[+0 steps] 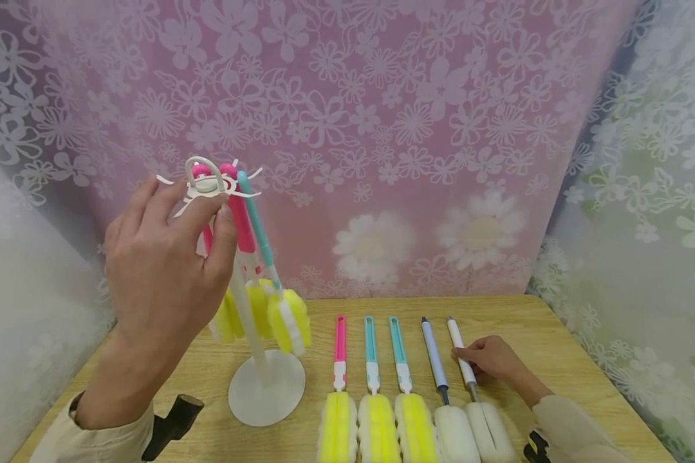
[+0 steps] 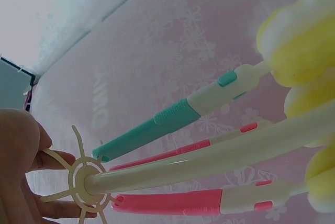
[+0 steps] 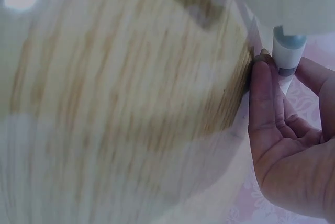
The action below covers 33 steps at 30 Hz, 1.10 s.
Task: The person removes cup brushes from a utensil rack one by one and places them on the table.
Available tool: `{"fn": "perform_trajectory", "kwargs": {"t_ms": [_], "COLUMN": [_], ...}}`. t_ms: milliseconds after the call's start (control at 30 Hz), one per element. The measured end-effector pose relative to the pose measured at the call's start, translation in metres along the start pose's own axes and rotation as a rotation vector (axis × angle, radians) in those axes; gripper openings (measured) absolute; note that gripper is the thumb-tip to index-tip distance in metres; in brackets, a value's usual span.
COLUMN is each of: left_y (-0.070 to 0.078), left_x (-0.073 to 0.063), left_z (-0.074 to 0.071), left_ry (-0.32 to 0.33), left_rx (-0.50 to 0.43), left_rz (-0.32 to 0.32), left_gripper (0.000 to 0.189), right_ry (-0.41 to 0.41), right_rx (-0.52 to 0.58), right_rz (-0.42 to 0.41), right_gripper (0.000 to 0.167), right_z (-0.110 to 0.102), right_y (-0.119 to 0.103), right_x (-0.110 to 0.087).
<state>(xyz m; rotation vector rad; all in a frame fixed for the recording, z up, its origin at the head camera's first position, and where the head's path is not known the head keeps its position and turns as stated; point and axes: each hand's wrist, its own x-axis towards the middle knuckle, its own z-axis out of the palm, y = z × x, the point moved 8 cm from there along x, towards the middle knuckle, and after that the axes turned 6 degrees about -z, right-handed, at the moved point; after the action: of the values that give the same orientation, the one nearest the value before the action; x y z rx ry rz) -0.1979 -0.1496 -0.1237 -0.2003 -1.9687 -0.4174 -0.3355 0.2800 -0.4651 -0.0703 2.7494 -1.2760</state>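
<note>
A white rack [image 1: 240,296] with a ring of hooks on top stands on a round base. My left hand [image 1: 165,257] holds that hook ring [image 2: 78,185], thumb and fingers among the hooks. Two pink-handled sponge brushes [image 2: 167,203] and a teal-handled one [image 2: 152,135] hang from it, their yellow-and-white heads downward. At the right, my right hand [image 1: 494,360] pinches the handle of a white-handled sponge brush [image 1: 460,347] lying at the end of a row. Most of that brush is cut off in the right wrist view, where the fingers [image 3: 264,96] meet its handle.
Left of the white-handled brush lie a lavender-handled sponge brush [image 1: 434,350], two teal-handled brushes [image 1: 370,344] and a pink-handled one [image 1: 340,344] on the wooden table [image 1: 521,315]. A flowered pink curtain [image 1: 417,161] hangs behind, with pale flowered cloth at both sides.
</note>
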Motion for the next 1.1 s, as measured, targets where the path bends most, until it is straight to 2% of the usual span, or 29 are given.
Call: {"fn": "perform_trajectory", "kwargs": {"t_ms": [300,467,667,767,867,1000,1100], "left_y": [-0.001,-0.002,-0.003,-0.002,0.000,0.002,0.002], "left_x": [0.001,0.001,0.002,0.002,0.002,0.002,0.002], "left_z": [0.001,0.000,-0.004,-0.008,-0.011,-0.013,-0.014], "left_ry": [-0.010,-0.029,-0.065,-0.036,-0.011,-0.035,-0.073], "left_rx": [-0.008,-0.011,-0.038,-0.051,-0.050,-0.058,-0.061], "left_rz": [-0.017,-0.046,-0.101,-0.095,-0.060,-0.015,-0.015], "left_gripper": [0.040,0.038,0.032,0.031,0.032,0.028,0.027], "right_ry": [-0.029,-0.048,0.007,0.057,0.100,0.132,0.150], "right_rx": [-0.038,-0.016,0.056,0.095,0.108,0.122,0.146], "right_rz": [-0.015,-0.035,-0.025,-0.021,-0.030,-0.067,-0.094], "right_gripper": [0.036,0.040,0.046,0.052,0.057,0.055,0.050], "right_z": [-0.004,-0.007,-0.018,-0.026,-0.033,-0.038,-0.040], "right_y": [-0.005,-0.006,-0.004,-0.005,-0.011,-0.024,-0.040], "right_x": [-0.005,-0.008,-0.012,-0.012,-0.012,-0.013,-0.015]}}
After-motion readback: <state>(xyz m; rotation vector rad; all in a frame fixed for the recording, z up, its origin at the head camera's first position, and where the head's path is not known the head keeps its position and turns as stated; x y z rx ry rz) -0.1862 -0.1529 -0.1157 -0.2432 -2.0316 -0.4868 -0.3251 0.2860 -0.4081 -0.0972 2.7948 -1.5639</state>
